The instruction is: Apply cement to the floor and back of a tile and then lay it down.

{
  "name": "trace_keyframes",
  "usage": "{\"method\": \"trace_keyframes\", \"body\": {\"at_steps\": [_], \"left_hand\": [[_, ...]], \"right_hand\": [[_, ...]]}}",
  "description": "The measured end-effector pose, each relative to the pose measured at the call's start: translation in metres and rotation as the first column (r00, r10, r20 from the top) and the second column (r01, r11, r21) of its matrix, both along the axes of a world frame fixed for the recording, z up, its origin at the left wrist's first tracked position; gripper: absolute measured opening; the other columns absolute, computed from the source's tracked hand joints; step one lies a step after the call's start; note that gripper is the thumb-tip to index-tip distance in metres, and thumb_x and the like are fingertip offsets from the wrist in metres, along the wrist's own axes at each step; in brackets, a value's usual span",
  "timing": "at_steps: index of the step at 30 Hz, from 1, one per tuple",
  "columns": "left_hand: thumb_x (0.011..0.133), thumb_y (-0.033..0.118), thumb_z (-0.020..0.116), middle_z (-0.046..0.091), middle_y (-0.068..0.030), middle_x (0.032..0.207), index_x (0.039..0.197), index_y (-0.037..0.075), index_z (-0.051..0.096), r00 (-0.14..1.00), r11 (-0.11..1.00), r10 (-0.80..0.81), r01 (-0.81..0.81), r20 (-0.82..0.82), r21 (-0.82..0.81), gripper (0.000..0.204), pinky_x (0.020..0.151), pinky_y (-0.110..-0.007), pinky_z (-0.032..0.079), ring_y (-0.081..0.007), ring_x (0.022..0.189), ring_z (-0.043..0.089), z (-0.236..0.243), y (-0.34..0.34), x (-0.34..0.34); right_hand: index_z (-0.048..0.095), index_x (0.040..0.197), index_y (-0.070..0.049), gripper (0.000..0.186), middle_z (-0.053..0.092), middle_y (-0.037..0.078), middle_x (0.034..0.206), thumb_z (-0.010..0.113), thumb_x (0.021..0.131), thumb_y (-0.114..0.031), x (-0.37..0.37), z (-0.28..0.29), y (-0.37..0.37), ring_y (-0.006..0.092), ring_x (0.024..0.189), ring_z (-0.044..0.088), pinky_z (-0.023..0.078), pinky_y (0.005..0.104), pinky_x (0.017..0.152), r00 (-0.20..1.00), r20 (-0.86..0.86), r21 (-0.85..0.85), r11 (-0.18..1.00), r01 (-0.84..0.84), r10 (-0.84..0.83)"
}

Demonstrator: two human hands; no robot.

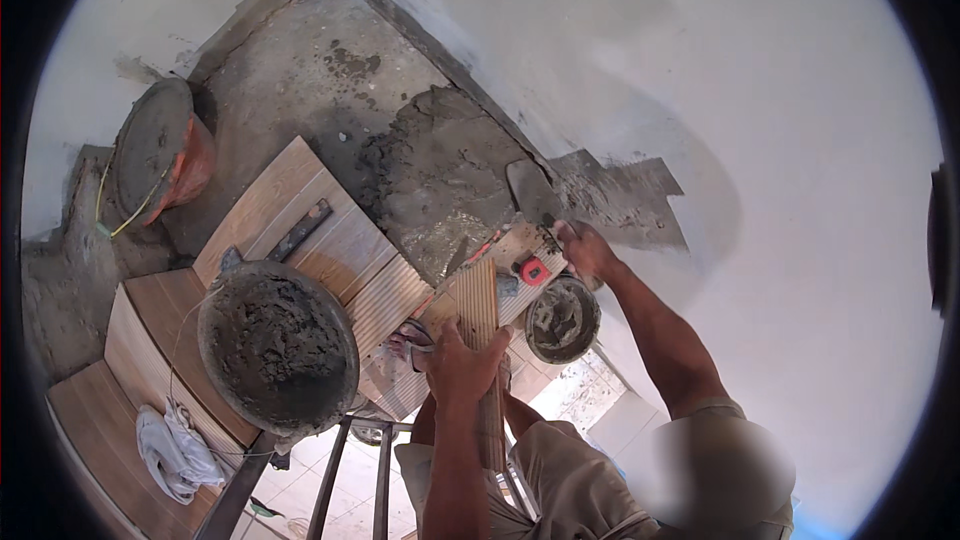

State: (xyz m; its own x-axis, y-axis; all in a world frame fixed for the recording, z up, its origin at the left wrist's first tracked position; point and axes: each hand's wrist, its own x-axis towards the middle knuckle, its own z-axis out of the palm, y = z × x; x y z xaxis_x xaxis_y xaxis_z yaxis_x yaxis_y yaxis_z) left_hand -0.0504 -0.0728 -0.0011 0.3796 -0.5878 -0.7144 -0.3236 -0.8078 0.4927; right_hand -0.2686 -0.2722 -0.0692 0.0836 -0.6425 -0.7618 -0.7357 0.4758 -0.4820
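My left hand (465, 365) is closed around a wood-look tile (468, 295) with a ribbed strip, held tilted in front of me. My right hand (587, 250) grips a trowel (533, 192), its grey, mortar-coated blade at the edge of the wet mortar bed (440, 160) by the right wall. Just below the trowel, a red tape measure (533, 270) rests on another ribbed tile (518, 242). Close under my right hand stands a small bucket (596, 325) of grey cement paste. The trowel's handle is mostly hidden in my fingers.
A wide basin (353, 340) of dark mortar stands on wood-look steps at left. Behind it, a dark bar-like tool (300, 230) lies on a tile (280, 190). An orange bucket (192, 175) tips by the left wall. White cloth (175, 450) and a metal railing (330, 475) are nearer.
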Motion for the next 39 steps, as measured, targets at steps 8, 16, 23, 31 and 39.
{"method": "trace_keyframes", "body": {"at_steps": [8,16,23,31,39], "left_hand": [[0.076,0.058,0.079,0.065,-0.0269,0.130,0.137,0.001,0.054,0.993,0.993,0.112,-0.113,-0.024,-0.034,0.087,0.105,-0.048,0.047,-0.0425,0.121,0.063,-0.004,-0.005,-0.007],[0.077,0.056,0.080,0.067,-0.0240,0.128,0.138,0.006,0.054,0.996,0.996,0.090,-0.090,0.016,0.003,0.083,0.103,-0.049,0.048,-0.0413,0.118,0.065,0.006,-0.009,-0.008],[0.076,0.058,0.079,0.066,-0.0248,0.130,0.141,0.006,0.054,0.997,0.997,0.076,-0.076,0.026,-0.012,0.087,0.104,-0.048,0.048,-0.0408,0.119,0.065,-0.004,0.001,-0.014],[0.076,0.053,0.082,0.072,-0.0203,0.118,0.134,0.004,0.057,0.990,0.991,0.134,-0.134,0.050,-0.007,0.080,0.097,-0.046,0.051,-0.0361,0.108,0.070,-0.004,0.008,-0.011],[0.077,0.046,0.083,0.075,-0.0110,0.089,0.133,0.004,0.057,0.987,0.988,0.146,-0.142,0.065,-0.058,0.074,0.088,-0.040,0.054,-0.0260,0.088,0.074,-0.009,0.013,-0.016]], "right_hand": [[0.060,0.109,0.001,0.053,0.070,0.026,0.080,0.045,0.107,-0.050,0.022,-0.072,-0.008,0.0420,0.072,0.071,0.055,0.0510,0.071,0.964,-0.095,-0.670,0.700,-0.246,0.248],[0.059,0.116,0.002,0.047,0.070,0.034,0.102,0.045,0.107,-0.042,0.023,-0.028,-0.012,0.0514,0.101,0.067,0.052,0.0584,0.090,0.861,-0.389,-0.291,0.843,-0.452,0.328],[0.061,0.109,0.005,0.052,0.069,0.034,0.099,0.046,0.107,-0.044,-0.022,-0.062,0.013,0.0519,0.094,0.068,0.054,0.0575,0.085,0.913,-0.299,-0.425,0.818,-0.387,0.277],[0.057,0.108,-0.002,0.051,0.057,0.008,0.062,0.040,0.109,-0.050,-0.023,-0.031,0.042,0.0200,0.049,0.055,0.047,0.0389,0.051,0.991,0.117,-0.124,0.989,0.077,-0.063],[0.059,0.103,-0.003,0.053,0.057,0.007,0.062,0.043,0.108,-0.054,0.030,-0.075,0.051,0.0189,0.048,0.056,0.049,0.0371,0.048,0.905,0.292,-0.026,0.943,0.332,-0.310]]}}
